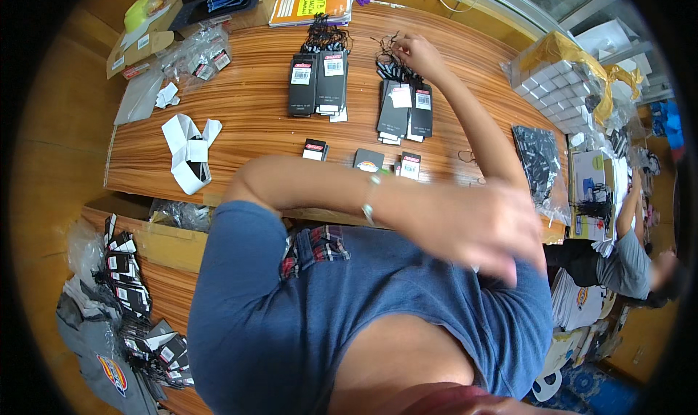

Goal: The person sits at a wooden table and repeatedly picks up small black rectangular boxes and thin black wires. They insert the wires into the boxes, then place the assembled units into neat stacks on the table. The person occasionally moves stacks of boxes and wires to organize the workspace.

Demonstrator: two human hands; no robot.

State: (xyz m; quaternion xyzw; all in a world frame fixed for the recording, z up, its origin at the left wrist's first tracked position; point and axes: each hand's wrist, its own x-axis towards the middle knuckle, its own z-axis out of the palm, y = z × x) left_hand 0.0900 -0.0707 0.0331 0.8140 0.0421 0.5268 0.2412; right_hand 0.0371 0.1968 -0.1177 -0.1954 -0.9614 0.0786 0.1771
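My right hand (414,51) reaches to the far middle of the table, its fingers closed at the black strings (387,48) of a pile of hang tags. These dark hang tags (395,109) carry white labels and lie in two columns. My left arm crosses in front of my chest, with a pale bracelet (371,197) at the wrist. At its end my left hand (483,229) is by my right upper arm, smeared by motion, so its fingers are unclear. Left of the right hand lies another pile of dark hang tags (318,88). Small labelled cards (410,165) lie nearer me.
A curled white paper strip (187,153) lies at the left. Far back are an orange folder (313,6) and an open carton (142,51). Wrapped white boxes (556,84) and a bag of black pieces (538,164) line the right. Another person (625,262) is beyond.
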